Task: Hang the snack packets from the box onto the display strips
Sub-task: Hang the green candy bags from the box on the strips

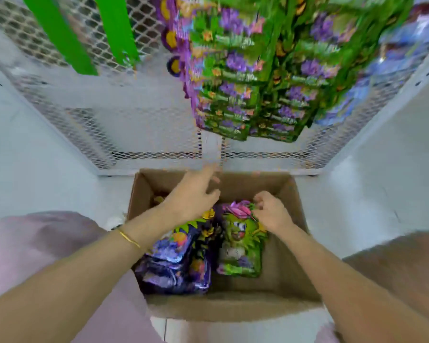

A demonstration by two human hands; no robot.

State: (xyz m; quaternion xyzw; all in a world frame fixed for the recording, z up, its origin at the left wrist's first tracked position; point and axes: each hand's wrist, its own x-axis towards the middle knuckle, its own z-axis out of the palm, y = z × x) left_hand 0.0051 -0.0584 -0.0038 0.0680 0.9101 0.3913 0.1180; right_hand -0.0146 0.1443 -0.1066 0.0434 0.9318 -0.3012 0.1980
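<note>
An open cardboard box (295,246) sits on the floor below me. Inside lie purple snack packets (174,266) on the left and a green packet (240,246) on the right. My right hand (270,211) pinches the top edge of the green packet. My left hand (196,191) hovers over the box with fingers spread and holds nothing. Above, rows of green and purple packets (258,78) hang in front of the white mesh rack (114,125). Two bare green display strips (60,35) hang at the upper left.
The rack's solid white side panels (22,144) close in on both sides. White floor (233,330) shows in front of the box. My knees in pink fabric (35,243) flank the box at the bottom corners.
</note>
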